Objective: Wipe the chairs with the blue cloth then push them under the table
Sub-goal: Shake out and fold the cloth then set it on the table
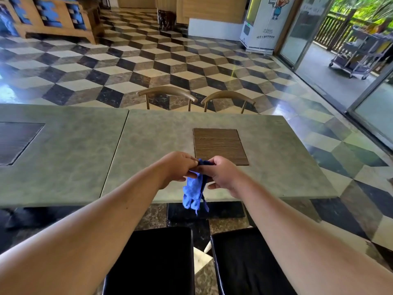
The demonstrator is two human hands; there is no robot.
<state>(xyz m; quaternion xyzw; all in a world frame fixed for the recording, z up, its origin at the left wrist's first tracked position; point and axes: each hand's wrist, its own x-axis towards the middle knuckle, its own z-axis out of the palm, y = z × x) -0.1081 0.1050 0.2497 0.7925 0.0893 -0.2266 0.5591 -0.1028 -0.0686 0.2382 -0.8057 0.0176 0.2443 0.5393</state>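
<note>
- Together, the left hand and right hand pinch the top of the blue cloth, which hangs over the near edge of the table.
- Near, two black chair seats sit side by side, clear of the table.
- Far, two wooden chair backs rise beyond the table.

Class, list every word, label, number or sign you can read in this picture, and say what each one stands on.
No text here can be read for certain.
White machine by the glass door: dark print low on its front, too small and blurred to read.
Cartoon poster above that print: no legible words.
Glass door: faint markings near the top, unreadable.
Blue cloth, table, chairs: no text.
</note>
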